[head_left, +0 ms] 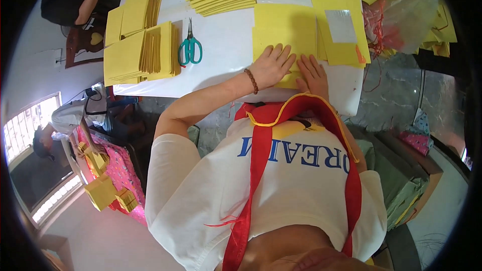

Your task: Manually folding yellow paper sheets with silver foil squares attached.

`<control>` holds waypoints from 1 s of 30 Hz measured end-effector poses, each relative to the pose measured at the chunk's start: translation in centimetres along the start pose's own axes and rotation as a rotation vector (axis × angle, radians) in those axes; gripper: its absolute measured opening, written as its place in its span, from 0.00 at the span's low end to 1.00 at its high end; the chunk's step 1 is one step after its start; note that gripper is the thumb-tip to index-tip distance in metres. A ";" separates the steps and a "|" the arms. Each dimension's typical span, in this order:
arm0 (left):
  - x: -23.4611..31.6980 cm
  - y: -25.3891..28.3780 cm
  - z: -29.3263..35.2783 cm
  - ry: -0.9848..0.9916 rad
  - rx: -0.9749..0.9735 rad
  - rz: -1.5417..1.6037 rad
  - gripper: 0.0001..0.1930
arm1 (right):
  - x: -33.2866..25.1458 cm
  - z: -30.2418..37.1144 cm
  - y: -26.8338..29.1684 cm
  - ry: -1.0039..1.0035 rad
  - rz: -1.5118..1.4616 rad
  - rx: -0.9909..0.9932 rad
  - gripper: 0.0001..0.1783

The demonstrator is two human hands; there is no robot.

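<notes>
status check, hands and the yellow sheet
Left hand and right hand both flat, open on yellow sheet. Scissors off to the left, apart. Nothing in the way.

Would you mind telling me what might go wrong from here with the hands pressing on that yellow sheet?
1. The left hand and right hand press flat on the yellow sheet, which lies near the table edge; it may slip off or crease.
2. The foil-patched sheet overlaps it, so it could shift too.
3. The scissors lie close to the left forearm; a sideways sweep might knock them.
</notes>
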State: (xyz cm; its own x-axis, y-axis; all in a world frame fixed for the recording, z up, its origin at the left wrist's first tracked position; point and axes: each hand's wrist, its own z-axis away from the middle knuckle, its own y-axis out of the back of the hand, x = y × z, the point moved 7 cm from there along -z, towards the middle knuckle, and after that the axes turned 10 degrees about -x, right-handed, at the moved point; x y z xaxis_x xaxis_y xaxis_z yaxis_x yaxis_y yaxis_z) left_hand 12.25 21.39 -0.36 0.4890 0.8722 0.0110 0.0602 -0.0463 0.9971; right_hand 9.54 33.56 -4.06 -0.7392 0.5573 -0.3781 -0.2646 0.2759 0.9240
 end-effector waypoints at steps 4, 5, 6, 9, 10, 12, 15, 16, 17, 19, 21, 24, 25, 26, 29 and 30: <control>0.9 -0.1 -0.1 -0.030 0.037 -0.126 0.25 | 0.2 0.2 1.3 0.029 -0.351 0.074 0.19; 0.9 -0.2 0.0 -0.024 0.036 -0.132 0.25 | -0.3 0.1 1.6 0.010 -0.186 0.060 0.17; 1.0 -0.1 -0.1 -0.011 0.026 -0.129 0.25 | -0.3 0.0 2.0 0.015 -0.184 0.062 0.17; 0.8 -0.1 -0.4 0.008 0.001 -0.136 0.25 | 0.3 -0.2 2.2 0.010 -0.281 0.035 0.17; 0.6 -0.1 -0.5 0.013 -0.016 -0.143 0.24 | 1.1 -0.2 2.1 -0.019 -0.480 0.024 0.17; 0.1 0.2 -0.5 0.004 -0.014 -0.092 0.25 | 1.6 -0.3 2.0 -0.045 -0.680 0.015 0.18; -2.2 1.9 -0.4 -0.003 0.057 0.064 0.25 | 2.2 0.0 2.9 -0.147 -1.067 0.147 0.21; -3.3 3.4 -0.4 -0.004 0.126 0.169 0.26 | 2.4 0.2 3.4 -0.178 -1.073 0.198 0.21; -4.7 5.4 -0.1 0.026 0.244 0.159 0.24 | 2.6 0.4 3.7 -0.209 -1.079 0.250 0.22; -8.2 10.1 0.6 0.142 0.374 0.114 0.24 | 3.2 0.8 3.4 -0.211 -1.103 0.278 0.23; -13.0 12.8 1.8 0.190 0.537 -0.057 0.24 | 3.4 1.2 2.9 -0.203 -1.130 0.291 0.23; -19.8 12.1 2.7 0.364 0.501 -0.270 0.26 | 3.3 1.5 2.2 -0.250 -1.094 0.219 0.23; -21.3 11.6 3.1 0.367 0.500 -0.275 0.26 | 2.8 1.4 2.8 -0.226 -1.050 0.221 0.23; -22.9 10.2 3.2 0.378 0.415 -0.271 0.27 | 2.5 1.4 3.1 -0.205 -1.005 0.225 0.24; -25.3 6.6 3.5 0.397 0.278 -0.218 0.27 | 2.3 1.9 3.5 -0.176 -0.890 0.275 0.23; -25.8 5.6 3.3 0.409 0.216 -0.153 0.27 | 2.7 2.2 3.0 -0.179 -0.891 0.275 0.23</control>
State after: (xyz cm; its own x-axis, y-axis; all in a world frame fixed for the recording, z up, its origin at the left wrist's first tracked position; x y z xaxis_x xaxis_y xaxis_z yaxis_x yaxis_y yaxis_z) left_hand 2.88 -2.97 4.67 0.0811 0.9947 -0.0629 0.3054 0.0353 0.9516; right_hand 8.15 37.65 -2.41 -0.2240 0.1583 -0.9616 -0.5133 0.8196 0.2545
